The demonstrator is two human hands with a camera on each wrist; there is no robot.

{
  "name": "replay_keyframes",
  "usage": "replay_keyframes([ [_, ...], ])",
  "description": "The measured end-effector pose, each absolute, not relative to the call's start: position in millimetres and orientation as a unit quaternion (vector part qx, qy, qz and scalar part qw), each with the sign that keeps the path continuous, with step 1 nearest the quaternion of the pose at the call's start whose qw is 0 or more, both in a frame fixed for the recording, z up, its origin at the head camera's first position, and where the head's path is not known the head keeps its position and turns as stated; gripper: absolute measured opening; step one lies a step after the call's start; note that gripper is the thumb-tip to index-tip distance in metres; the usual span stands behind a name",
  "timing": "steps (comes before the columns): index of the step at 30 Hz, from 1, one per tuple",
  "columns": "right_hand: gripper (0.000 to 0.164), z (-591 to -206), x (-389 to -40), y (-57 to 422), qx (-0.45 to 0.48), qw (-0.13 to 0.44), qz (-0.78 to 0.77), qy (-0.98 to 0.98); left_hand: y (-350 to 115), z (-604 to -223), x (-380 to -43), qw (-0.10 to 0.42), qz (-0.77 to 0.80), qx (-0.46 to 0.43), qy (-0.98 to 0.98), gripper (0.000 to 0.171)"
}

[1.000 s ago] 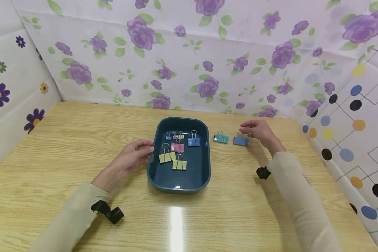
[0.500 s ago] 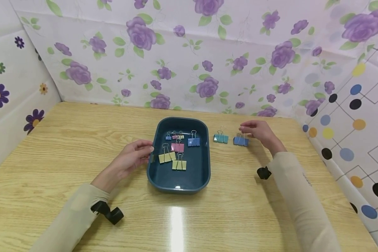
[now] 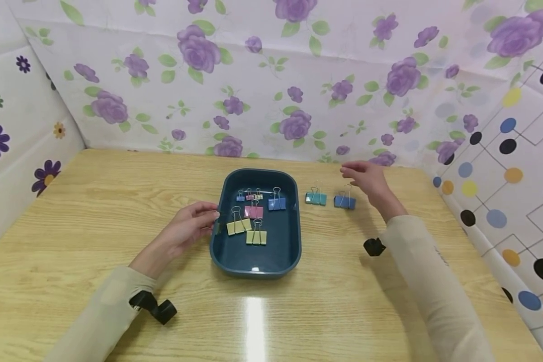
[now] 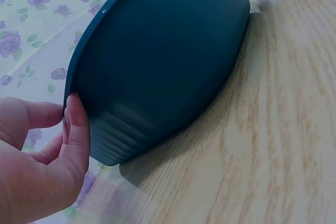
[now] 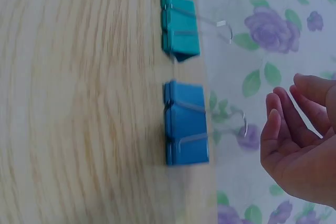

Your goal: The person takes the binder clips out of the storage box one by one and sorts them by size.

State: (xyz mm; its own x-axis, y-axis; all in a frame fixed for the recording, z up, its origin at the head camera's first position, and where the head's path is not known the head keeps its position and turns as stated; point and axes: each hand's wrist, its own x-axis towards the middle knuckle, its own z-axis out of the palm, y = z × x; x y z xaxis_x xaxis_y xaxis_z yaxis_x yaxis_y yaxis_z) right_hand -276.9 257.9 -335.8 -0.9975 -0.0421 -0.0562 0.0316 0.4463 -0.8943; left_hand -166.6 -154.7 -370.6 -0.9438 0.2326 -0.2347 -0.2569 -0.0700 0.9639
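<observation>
My left hand (image 3: 187,229) pinches the left rim of a dark blue plastic tray (image 3: 255,274), thumb on one side and fingers on the other, as the left wrist view shows. My right hand (image 3: 367,180) hovers above and behind a blue binder clip (image 3: 345,202) on the table, its fingers loosely bent around nothing. In the right wrist view a gap separates the fingertips from that clip's wire handles. A teal binder clip (image 3: 315,198) stands just left of the blue one, handles up, close to the tray's right side.
Inside the tray lie a blue clip (image 3: 277,204), a pink clip (image 3: 254,212), a tilted yellow clip (image 3: 239,227), another yellow clip (image 3: 256,238) and a row of small clips (image 3: 249,197). A flowered cloth (image 3: 235,75) rises behind the wooden table (image 3: 321,301).
My right hand has let go of the blue clip's handle and lifted up and away from it. The clip stays on the table. My left hand keeps its hold on the tray.
</observation>
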Motion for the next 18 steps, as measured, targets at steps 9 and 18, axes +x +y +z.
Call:
replay_keyframes([
  [9, 0.040, -318, -270, 215, -0.063, 0.085, -0.505, 0.856, -155, -370, -166, 0.165, 0.734, -0.009, 0.659, 0.043],
  [18, 0.035, -293, -258, 168, -0.120, 0.139, -0.453, 0.872, -156, -372, -166, 0.167, 0.734, -0.007, 0.658, 0.042],
])
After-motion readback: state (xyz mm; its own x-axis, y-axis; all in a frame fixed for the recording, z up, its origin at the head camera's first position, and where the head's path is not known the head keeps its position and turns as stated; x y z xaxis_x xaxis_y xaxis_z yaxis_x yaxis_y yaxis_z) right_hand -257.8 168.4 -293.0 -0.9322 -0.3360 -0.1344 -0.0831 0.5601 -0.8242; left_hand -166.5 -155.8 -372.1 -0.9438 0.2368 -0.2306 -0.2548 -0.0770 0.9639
